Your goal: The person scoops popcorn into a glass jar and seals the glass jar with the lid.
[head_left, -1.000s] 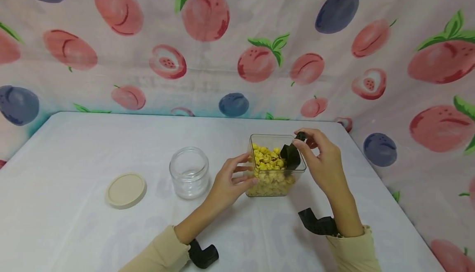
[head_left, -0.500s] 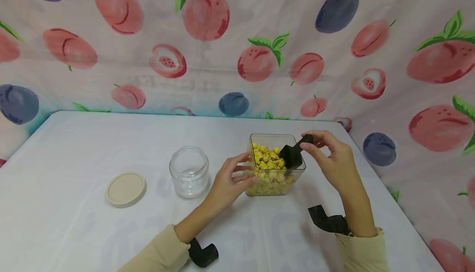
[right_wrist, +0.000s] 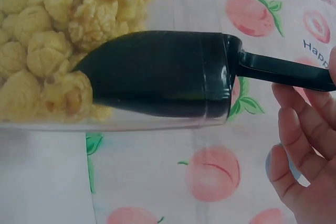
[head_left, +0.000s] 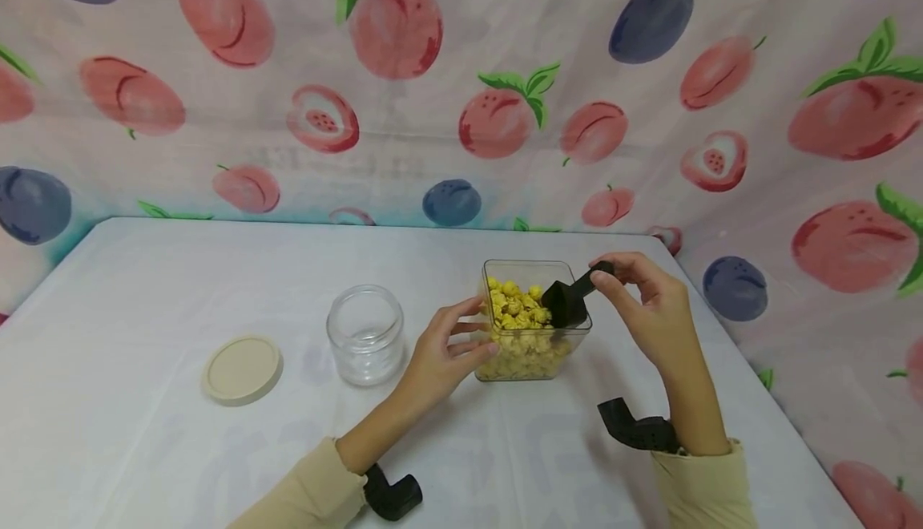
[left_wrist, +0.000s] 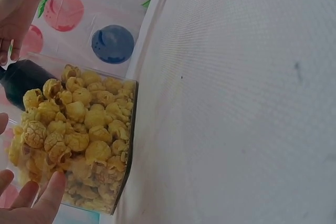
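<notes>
A clear square container (head_left: 530,357) of yellow popcorn (head_left: 515,304) stands on the table. My right hand (head_left: 645,312) pinches the handle of a black scoop (head_left: 566,303), whose bowl sits inside the container at its right side. In the right wrist view the scoop's tip (right_wrist: 105,77) lies against the popcorn, partly behind a few pieces. My left hand (head_left: 447,353) rests its spread, fairly straight fingertips against the container's left side; in the left wrist view these fingers (left_wrist: 50,198) show beside the container's wall.
Left of the container stands a clear round jar (head_left: 366,337) without a lid. A beige round lid (head_left: 242,370) lies further left on the white tabletop (head_left: 144,296). Behind the table hangs a fruit-patterned cloth (head_left: 404,112). Each wrist carries a black curved mount (head_left: 634,429).
My right hand has moved slightly right and back, and the scoop's handle now leans further right. The scoop's bowl stays in the container. My left hand has hardly moved.
</notes>
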Action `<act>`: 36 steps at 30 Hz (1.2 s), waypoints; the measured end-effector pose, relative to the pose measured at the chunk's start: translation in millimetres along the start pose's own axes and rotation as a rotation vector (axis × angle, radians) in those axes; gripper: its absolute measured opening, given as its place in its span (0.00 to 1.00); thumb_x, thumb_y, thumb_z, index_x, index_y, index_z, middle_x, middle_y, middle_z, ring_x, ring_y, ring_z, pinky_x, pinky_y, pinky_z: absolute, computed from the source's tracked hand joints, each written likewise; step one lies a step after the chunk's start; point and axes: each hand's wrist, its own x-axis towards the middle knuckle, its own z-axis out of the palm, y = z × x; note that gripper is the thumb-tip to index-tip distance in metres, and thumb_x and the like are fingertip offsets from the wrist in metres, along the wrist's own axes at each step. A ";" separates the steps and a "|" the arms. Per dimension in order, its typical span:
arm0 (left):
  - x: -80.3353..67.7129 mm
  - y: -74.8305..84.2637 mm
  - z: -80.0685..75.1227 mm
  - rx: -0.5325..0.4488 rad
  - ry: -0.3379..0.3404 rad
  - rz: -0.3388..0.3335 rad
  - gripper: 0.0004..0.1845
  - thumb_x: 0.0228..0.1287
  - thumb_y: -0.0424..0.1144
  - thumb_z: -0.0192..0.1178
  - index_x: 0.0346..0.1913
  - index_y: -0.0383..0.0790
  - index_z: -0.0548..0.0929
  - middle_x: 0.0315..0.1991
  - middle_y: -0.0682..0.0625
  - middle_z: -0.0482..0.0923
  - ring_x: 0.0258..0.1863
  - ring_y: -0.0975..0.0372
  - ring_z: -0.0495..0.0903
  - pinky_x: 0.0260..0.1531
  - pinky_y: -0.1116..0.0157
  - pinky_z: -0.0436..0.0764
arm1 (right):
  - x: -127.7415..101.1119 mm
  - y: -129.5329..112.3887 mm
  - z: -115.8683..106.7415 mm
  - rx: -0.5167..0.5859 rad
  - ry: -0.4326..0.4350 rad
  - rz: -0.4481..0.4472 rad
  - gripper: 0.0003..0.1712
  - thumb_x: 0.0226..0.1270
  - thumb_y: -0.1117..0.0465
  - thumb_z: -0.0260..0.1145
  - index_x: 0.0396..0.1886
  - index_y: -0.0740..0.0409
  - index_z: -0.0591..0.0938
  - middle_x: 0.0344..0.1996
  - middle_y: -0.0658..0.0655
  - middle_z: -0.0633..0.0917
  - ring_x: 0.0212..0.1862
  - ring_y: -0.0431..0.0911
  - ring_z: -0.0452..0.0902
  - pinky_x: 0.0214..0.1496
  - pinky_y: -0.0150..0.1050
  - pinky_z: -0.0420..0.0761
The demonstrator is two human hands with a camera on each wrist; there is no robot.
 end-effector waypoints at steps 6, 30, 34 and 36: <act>0.3 0.1 -0.3 -0.002 0.000 0.003 0.33 0.58 0.35 0.64 0.67 0.48 0.65 0.61 0.45 0.64 0.57 0.53 0.73 0.53 0.63 0.79 | 1.3 1.2 3.7 0.027 0.003 -0.042 0.08 0.63 0.71 0.61 0.41 0.67 0.80 0.32 0.37 0.79 0.35 0.34 0.74 0.42 0.22 0.73; 0.7 -0.5 -1.1 0.003 0.016 -0.002 0.33 0.58 0.36 0.64 0.67 0.49 0.65 0.60 0.46 0.65 0.56 0.53 0.73 0.53 0.61 0.79 | 1.4 42.0 -16.0 0.563 -0.053 0.221 0.10 0.67 0.71 0.56 0.37 0.55 0.82 0.23 0.45 0.85 0.32 0.38 0.80 0.54 0.35 0.66; 0.9 -1.4 -1.1 -0.007 0.006 0.003 0.34 0.58 0.35 0.64 0.67 0.48 0.65 0.59 0.45 0.65 0.56 0.52 0.73 0.53 0.63 0.79 | -1.6 51.3 -24.3 0.587 -0.123 0.221 0.11 0.67 0.72 0.54 0.38 0.58 0.81 0.25 0.47 0.85 0.34 0.39 0.79 0.50 0.32 0.70; 0.9 -1.7 -1.1 -0.009 0.001 0.005 0.34 0.58 0.35 0.64 0.67 0.48 0.65 0.59 0.45 0.65 0.56 0.52 0.73 0.53 0.64 0.79 | -2.6 55.1 -26.8 0.599 -0.149 0.224 0.11 0.68 0.72 0.54 0.39 0.58 0.81 0.26 0.47 0.85 0.35 0.39 0.79 0.49 0.31 0.71</act>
